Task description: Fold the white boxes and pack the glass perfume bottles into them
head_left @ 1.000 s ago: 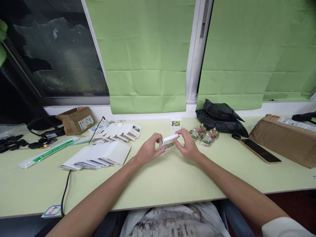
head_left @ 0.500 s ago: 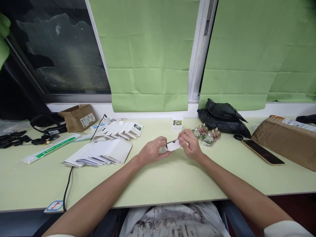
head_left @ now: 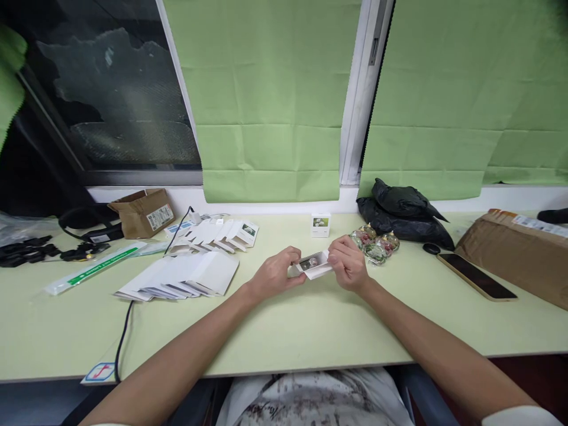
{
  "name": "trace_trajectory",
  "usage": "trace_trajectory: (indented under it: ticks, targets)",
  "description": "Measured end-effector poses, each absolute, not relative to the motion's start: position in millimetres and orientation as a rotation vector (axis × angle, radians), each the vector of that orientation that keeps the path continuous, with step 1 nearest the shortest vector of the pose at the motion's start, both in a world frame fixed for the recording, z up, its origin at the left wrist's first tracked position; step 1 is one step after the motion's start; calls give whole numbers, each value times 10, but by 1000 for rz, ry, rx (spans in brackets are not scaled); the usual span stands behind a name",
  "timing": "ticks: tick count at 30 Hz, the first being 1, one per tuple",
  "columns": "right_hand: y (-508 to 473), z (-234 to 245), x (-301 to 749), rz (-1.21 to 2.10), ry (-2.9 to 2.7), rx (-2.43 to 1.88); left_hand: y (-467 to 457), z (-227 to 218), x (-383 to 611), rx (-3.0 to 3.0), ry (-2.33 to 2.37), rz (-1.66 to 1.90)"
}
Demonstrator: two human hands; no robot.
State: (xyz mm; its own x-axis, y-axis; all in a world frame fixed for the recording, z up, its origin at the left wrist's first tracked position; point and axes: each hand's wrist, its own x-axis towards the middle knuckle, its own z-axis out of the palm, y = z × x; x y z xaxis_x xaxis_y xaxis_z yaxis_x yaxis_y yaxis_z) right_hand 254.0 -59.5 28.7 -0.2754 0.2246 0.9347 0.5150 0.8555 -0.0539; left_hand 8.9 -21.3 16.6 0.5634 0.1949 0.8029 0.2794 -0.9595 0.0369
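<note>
A small white carton (head_left: 318,273) is held over the table between both hands, its open end tipped toward me. Inside it, something small, roundish and shiny shows against the dark interior; its kind I cannot make out. My left hand (head_left: 277,273) grips the carton's left end between thumb and fingers. At the other end, my right hand (head_left: 348,264) has its fingers curled around the edge near the flap. Just beyond stands another small white carton (head_left: 320,225) with a green picture. Several clear-wrapped, coloured trinkets (head_left: 376,247) lie beyond my right hand.
Flattened white cartons (head_left: 210,271) lie fanned at left, with more cartons (head_left: 222,234) behind. A cable (head_left: 123,331) crosses the table's left side. Further left are a green-labelled plastic sleeve (head_left: 104,267) and a cardboard box (head_left: 142,214). Rightward are black bags (head_left: 402,219), a phone (head_left: 477,277) and a larger box (head_left: 515,254).
The carton has tipped so that its open inside now faces me. My right hand has shifted slightly right and its fingers have curled in at the flap. The left hand keeps its grip.
</note>
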Motion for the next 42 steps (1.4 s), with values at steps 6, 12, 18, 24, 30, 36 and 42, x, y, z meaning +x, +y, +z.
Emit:
trace_trajectory:
  ticks: [6,12,18,24,30,36,42]
  targets:
    - [-588,269,2554,-338,-1885,-571,-219,164,77,-2711,-452,-1359]
    - [-607,322,2514,-219,-1860,-649,-220,177,88,-2692,-413,-1362]
    - [-591,307,2527,-219,-1858,-689,-220,183,89,-2674,-413,-1370]
    - [-573,291,2545,-265,-1954,-640,-216,170,76,-2743,-463,-1388]
    - [-565,276,2564,-308,-1988,-636,-211,146,75,-2808,-548,-1454]
    - [-565,293,2536,-239,-2013,-726,-183,94,89,-2790,-973,-1754]
    - [-559,306,2484,-125,-1985,-818,-150,105,95,-2836,-1085,-1834]
